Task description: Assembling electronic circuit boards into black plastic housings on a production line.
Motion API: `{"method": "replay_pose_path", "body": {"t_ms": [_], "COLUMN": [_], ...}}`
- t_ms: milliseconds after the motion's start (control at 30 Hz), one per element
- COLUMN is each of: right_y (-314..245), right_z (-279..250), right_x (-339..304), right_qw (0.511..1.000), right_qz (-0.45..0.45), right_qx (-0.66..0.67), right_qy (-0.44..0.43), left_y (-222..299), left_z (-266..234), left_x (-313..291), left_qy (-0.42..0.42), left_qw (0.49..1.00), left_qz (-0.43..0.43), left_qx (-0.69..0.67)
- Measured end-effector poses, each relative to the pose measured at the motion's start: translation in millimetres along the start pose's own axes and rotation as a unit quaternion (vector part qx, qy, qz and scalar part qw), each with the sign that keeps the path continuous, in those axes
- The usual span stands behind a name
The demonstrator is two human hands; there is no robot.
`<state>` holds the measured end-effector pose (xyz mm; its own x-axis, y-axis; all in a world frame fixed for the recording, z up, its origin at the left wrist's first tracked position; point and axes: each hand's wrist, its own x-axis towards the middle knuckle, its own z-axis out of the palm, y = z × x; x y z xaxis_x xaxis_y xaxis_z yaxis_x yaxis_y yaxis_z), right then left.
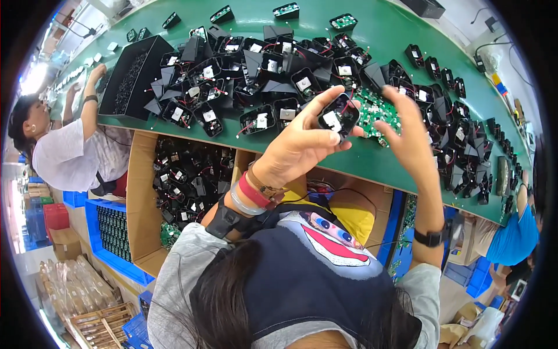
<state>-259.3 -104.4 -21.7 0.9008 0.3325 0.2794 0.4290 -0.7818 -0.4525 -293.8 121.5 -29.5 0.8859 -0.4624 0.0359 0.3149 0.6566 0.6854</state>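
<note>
My left hand (pixel 302 139) grips a small black plastic housing (pixel 339 119) between thumb and fingers, its open side facing up. A white block and a red wire show inside the housing. To the right, my right hand (pixel 410 131) is raised over a heap of green circuit boards (pixel 375 113). Its thumb and fingers are apart and slightly blurred, and I see nothing between them. Many similar black housings (pixel 270 67) with white blocks and red wires lie piled on the green table (pixel 250 17) beyond my hands.
A black bin (pixel 119 104) of small dark parts stands at the left. Below the table edge is a cardboard box (pixel 144 203) of housings, with a blue crate (pixel 110 232) beside it. One person (pixel 75 139) works at far left; another in blue (pixel 514 232) is at right.
</note>
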Motion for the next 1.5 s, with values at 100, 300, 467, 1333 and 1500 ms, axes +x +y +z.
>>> {"method": "replay_pose_path", "body": {"t_ms": [100,300,467,1333,1500], "right_y": [17.7,2.7,-30.3,-56.0,-61.2], "right_z": [33.0,34.5,-1.5,32.1,40.9], "right_x": [-2.9,-8.2,-16.5,-27.7,-37.3], "right_qw": [0.988,0.996,0.856,0.788,0.814], "right_qz": [-0.026,0.049,0.189,0.232,0.243], "right_qx": [-0.133,-0.001,0.467,0.554,0.522], "right_qy": [-0.069,0.073,0.120,0.136,0.081], "left_y": [-4.0,-2.4,-8.5,-32.3,-33.7], "left_z": [2.7,-6.0,-1.9,9.4,4.9], "left_x": [-0.8,-7.3,-0.6,14.8,14.3], "left_qy": [-0.035,0.030,0.077,0.072,0.088], "left_qw": [0.999,0.999,0.995,0.964,0.943], "left_qz": [0.007,-0.005,0.034,0.158,0.134], "left_qx": [-0.020,-0.036,0.046,0.202,0.291]}}
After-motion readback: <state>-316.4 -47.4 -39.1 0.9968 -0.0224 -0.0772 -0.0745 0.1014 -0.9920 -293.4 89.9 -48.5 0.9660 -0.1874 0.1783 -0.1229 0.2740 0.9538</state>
